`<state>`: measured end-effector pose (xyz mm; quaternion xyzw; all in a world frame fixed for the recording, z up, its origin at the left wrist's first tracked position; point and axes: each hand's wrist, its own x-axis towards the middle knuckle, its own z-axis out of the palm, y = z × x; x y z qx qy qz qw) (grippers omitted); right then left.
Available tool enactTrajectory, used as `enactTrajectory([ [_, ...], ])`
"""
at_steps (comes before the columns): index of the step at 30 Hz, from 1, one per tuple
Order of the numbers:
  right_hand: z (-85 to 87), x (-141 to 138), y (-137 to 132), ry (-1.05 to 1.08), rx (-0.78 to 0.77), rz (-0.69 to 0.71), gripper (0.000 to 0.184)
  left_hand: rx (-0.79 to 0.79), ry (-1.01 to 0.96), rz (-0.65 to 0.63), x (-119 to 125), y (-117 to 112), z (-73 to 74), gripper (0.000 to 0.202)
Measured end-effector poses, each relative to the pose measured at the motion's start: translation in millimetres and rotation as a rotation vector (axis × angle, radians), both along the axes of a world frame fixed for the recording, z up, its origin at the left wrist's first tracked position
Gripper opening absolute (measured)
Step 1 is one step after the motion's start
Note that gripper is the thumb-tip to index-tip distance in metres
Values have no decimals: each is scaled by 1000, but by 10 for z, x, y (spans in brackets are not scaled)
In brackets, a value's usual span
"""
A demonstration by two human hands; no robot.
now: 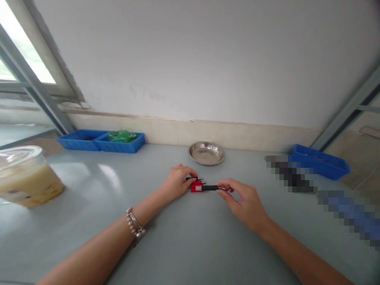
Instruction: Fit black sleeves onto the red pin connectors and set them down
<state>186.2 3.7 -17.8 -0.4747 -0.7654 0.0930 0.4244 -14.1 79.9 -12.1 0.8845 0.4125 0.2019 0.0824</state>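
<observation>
So the thing being worked on is a small red block (196,186), some plastic part sitting low on the grey table (184,245), just a bit below the middle of the frame. A thin black rod (210,187) with a shiny metal tip sticks out of its right side, lying flat and pointing right. There's also a small dark bit along the top edge of the red piece, too tiny to make out. Both ends are pinched between fingertips, so part of it is hidden.
</observation>
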Motion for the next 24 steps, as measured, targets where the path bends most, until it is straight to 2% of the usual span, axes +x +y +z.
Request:
enactTrajectory([
  [8, -6, -10, 27, -17, -55, -24, 13, -32, 42, -26, 27, -49, 1, 21],
  [12, -30, -9, 49, -25, -96, -18, 13, -26, 3, -8, 33, -95, 38, 25],
  [15, -43, -5, 61, -18, -115, -24, 13, -18, -37, -85, 40, -182, 102, 25],
  [18, -44, -3, 67, 11, -111, -25, 13, -4, 18, -149, 65, -278, 138, 23],
  [24, -34, -5, 70, 58, -137, -4, 13, 37, 69, -160, 86, -357, 108, 19],
])
